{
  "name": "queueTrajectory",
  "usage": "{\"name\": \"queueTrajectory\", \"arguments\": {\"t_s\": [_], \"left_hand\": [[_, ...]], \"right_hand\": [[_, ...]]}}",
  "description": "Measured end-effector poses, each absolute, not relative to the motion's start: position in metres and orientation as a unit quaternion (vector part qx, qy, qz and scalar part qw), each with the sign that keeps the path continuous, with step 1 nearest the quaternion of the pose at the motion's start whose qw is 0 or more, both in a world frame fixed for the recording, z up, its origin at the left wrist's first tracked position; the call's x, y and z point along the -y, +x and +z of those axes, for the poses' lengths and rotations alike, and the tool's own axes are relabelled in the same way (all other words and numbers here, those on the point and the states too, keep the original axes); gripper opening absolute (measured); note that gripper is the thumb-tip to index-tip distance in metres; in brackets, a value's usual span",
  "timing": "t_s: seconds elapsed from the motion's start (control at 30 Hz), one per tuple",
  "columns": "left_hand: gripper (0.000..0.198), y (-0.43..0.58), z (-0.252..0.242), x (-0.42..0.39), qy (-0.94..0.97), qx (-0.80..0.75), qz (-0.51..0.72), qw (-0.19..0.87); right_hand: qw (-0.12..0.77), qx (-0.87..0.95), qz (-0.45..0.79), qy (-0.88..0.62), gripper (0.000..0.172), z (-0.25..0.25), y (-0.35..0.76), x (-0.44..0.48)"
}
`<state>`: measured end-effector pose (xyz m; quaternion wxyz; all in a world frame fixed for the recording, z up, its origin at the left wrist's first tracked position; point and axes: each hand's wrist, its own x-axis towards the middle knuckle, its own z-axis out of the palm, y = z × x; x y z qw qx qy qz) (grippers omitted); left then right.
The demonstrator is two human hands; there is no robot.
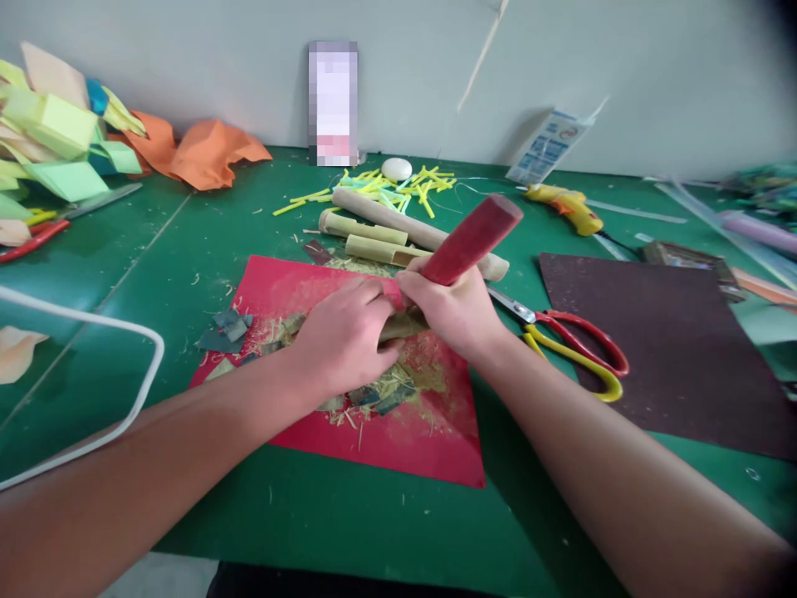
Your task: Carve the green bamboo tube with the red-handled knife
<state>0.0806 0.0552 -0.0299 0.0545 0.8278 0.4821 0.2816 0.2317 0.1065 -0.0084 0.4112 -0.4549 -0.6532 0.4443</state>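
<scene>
As shavings litter a mat, right fingers gripping red handle, left fingers clasping bamboo

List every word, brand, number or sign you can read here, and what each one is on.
None can be read.
Blue-and-white packet by the wall: printed, but too small and blurred to read.
Phone-like screen against the wall: pixelated, so nothing on it is legible.
Red handle in the right hand: no lettering visible.
</scene>
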Motion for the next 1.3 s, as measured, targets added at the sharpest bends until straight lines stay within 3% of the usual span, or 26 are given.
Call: {"name": "queueTrajectory", "arguments": {"t_s": [0.83, 1.03, 1.3], "left_hand": [[0.021, 0.077, -0.028, -0.063, 0.824, -0.478, 0.283, 0.113], [0.014, 0.076, -0.031, -0.065, 0.818, -0.483, 0.286, 0.124], [0.015, 0.076, -0.030, -0.065, 0.826, -0.484, 0.269, 0.106]], "right_hand": [[0.435, 0.660, 0.420, -0.445, 0.026, -0.014, 0.229, -0.106], [0.401, 0.666, 0.447, -0.443, 0.028, -0.009, 0.236, -0.102], [0.440, 0.640, 0.420, -0.469, 0.030, -0.008, 0.233, -0.104]]}}
